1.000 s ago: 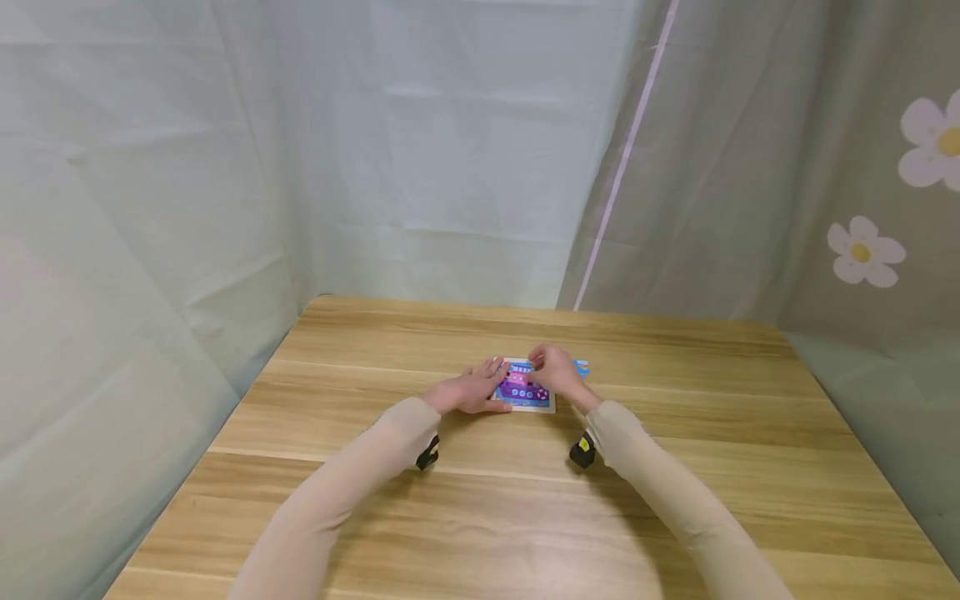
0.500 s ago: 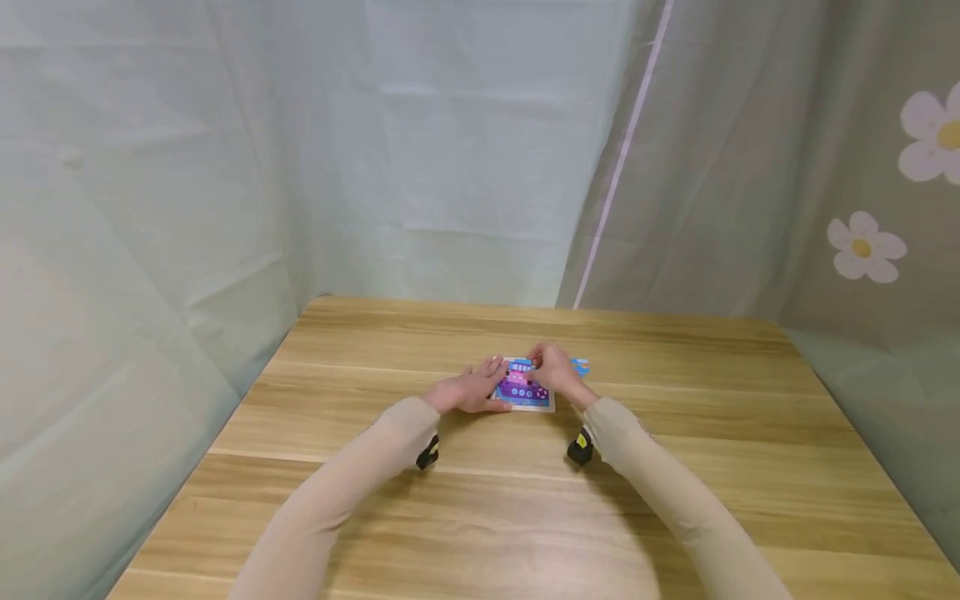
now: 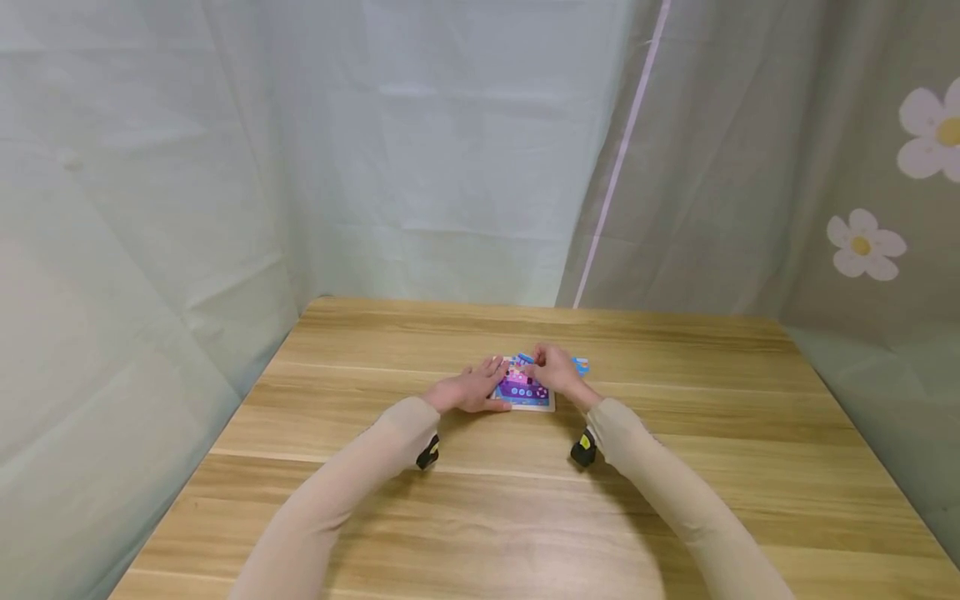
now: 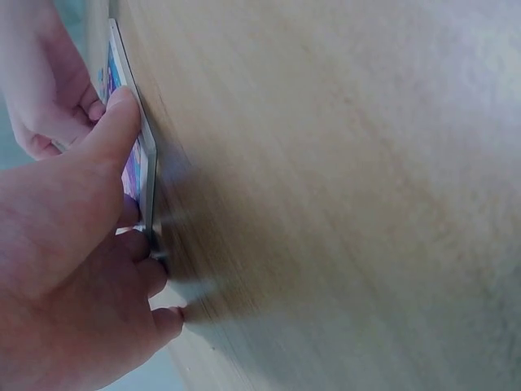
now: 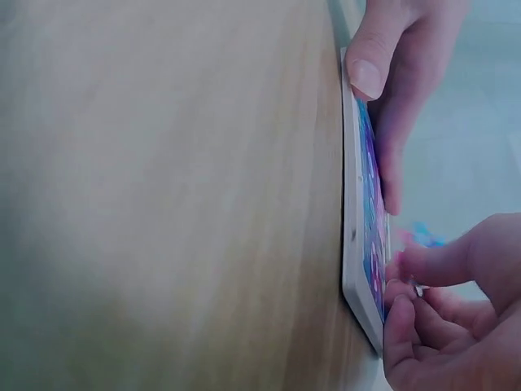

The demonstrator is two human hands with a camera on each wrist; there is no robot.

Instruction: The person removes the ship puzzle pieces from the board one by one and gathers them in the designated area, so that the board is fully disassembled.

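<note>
A flat puzzle board point(image 3: 528, 403) with a purple ship on blue and a pale frame lies on the table. My left hand point(image 3: 477, 390) rests on its left side, fingers spread. In the left wrist view the thumb point(image 4: 116, 122) presses the frame. Over the board's upper right, my right hand point(image 3: 557, 371) pinches a pink and blue puzzle piece point(image 5: 422, 236), blurred in the right wrist view. It stands tilted up off the board. My fingers hide part of it and of the picture beneath.
A loose blue puzzle piece point(image 3: 581, 365) lies on the table just right of the board, partly behind the right hand. The wooden table point(image 3: 480, 517) extends around the board, with curtains point(image 3: 450, 167) behind it.
The piece in my right hand has lifted and tilted up at the board's far edge, where the picture lay flat before. My left hand has stayed in place.
</note>
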